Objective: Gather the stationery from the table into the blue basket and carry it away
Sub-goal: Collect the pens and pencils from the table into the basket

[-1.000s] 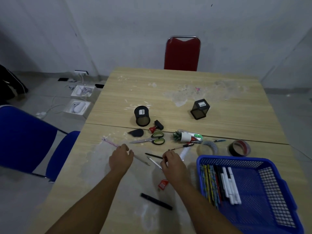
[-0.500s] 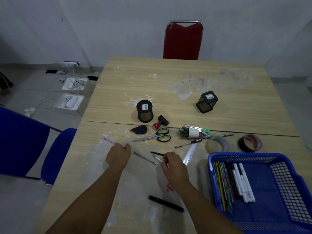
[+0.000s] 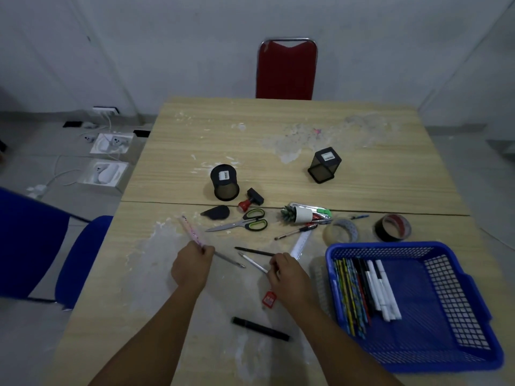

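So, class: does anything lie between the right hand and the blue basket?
Nothing solid. Only bare table separates the right hand from the blue basket; the clear ruler lies just beyond that path.

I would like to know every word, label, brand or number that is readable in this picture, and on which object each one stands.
No text can be read with certainty.
White sticker on the round black pen holder: dark print, too blurred.
White sticker on the square black pen holder: too small and blurred.
Small red tag on the table near the right hand: pale marks, unreadable.
Clear ruler: markings too faint.
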